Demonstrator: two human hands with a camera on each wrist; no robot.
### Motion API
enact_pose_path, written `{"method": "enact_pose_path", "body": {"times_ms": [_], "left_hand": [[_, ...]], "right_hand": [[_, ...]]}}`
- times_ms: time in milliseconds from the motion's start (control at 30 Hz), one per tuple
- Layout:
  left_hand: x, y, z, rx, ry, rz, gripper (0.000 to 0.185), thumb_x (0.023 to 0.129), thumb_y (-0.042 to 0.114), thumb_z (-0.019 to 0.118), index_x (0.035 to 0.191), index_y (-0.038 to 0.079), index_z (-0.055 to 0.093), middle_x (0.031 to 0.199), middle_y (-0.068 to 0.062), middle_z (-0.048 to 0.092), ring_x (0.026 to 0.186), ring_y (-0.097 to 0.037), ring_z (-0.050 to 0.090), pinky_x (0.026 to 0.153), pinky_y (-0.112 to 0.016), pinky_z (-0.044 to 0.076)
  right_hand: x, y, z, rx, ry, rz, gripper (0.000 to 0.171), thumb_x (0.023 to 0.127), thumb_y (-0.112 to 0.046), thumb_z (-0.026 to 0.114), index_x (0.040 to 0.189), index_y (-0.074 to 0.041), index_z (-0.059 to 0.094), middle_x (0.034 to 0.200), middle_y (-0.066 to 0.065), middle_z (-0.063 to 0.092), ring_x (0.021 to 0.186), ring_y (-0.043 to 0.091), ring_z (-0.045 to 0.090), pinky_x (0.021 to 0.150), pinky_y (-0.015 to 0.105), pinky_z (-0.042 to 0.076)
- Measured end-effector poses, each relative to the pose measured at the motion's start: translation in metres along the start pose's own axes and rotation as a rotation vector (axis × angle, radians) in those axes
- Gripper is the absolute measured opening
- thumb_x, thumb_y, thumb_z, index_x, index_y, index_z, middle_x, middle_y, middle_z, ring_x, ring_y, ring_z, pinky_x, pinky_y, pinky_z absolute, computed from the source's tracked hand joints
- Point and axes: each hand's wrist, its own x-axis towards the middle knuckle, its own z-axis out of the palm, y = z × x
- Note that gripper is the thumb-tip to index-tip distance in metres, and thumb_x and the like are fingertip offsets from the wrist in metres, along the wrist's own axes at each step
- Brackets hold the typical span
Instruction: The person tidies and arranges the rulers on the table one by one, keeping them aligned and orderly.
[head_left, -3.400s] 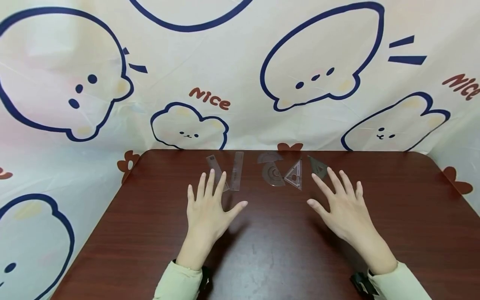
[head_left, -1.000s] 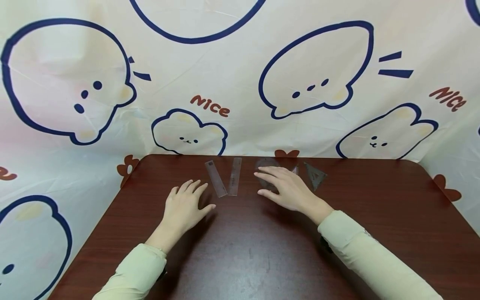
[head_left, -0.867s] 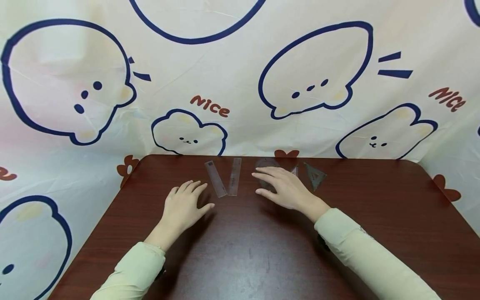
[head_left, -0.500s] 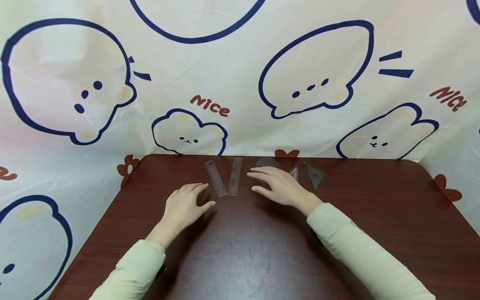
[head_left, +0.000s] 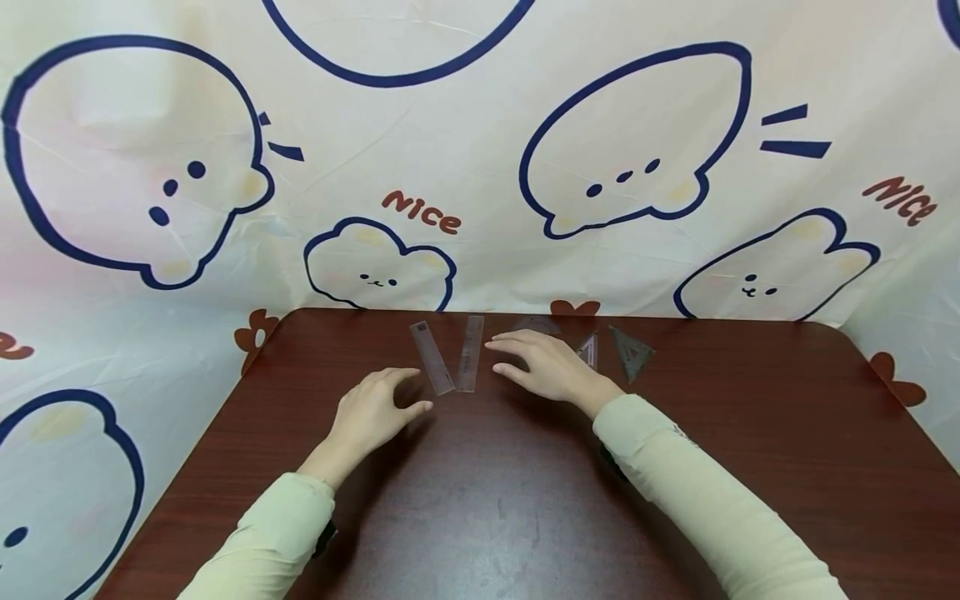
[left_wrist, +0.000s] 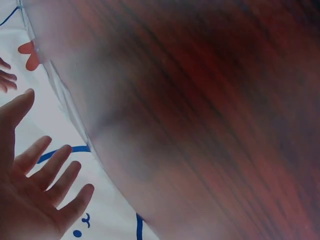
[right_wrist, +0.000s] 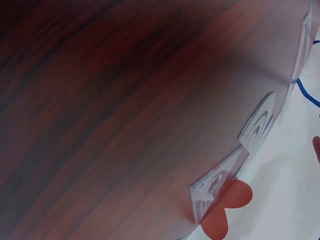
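Observation:
In the head view my left hand [head_left: 375, 412] hovers with relaxed fingers just left of a clear ruler [head_left: 432, 358] lying slanted. A second clear ruler [head_left: 470, 354] lies beside it, nearly upright in the view. My right hand [head_left: 543, 367] reaches leftward, its fingertips close to that second ruler, and holds nothing. It hides much of the protractors; part of one clear protractor [head_left: 536, 324] shows behind it. Right of that hand lie a clear set square [head_left: 589, 350] and a darker set square [head_left: 632, 353]. The left wrist view shows the left hand [left_wrist: 42, 192] with fingers apart.
All the tools lie near the back edge of a dark brown wooden table [head_left: 480, 500]. A white cloth [head_left: 480, 150] printed with cartoon figures hangs behind it and at the sides. In the right wrist view a protractor [right_wrist: 259, 122] overlaps the table edge.
From over the darker set square, my right hand has moved left across the protractors towards the rulers. My left hand has drawn back to the left, then stayed nearly still. The tools look unmoved.

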Motion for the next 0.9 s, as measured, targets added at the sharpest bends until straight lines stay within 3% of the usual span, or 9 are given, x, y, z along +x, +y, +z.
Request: {"method": "enact_pose_path", "body": {"times_ms": [300,600,900], "left_hand": [[0.006,0.000,0.001,-0.030,-0.027,-0.019,0.057,0.085,0.040,0.078,0.133,0.013,0.062,0.134,-0.014,0.060,0.125,-0.035,0.053,0.094,-0.058,0.044],[0.011,0.004,0.005,-0.098,-0.012,-0.102,0.048,0.087,0.035,0.076,0.127,0.011,0.066,0.129,-0.012,0.063,0.120,-0.035,0.056,0.092,-0.060,0.045],[0.016,0.005,0.012,-0.141,-0.040,-0.082,0.044,0.086,0.033,0.079,0.122,0.010,0.069,0.123,-0.010,0.066,0.116,-0.032,0.059,0.091,-0.056,0.046]], "right_hand": [[0.015,-0.006,0.005,0.034,-0.041,0.041,0.044,0.101,-0.037,0.057,0.141,-0.019,0.057,0.143,0.002,0.054,0.132,0.021,0.048,0.107,0.042,0.039],[0.034,-0.008,0.014,0.029,-0.069,0.085,0.042,0.101,-0.037,0.057,0.140,-0.022,0.058,0.143,0.000,0.054,0.134,0.020,0.046,0.108,0.042,0.038],[0.052,-0.010,0.017,0.030,-0.094,0.090,0.040,0.101,-0.036,0.058,0.138,-0.021,0.060,0.141,0.001,0.055,0.132,0.020,0.048,0.106,0.040,0.040]]}}
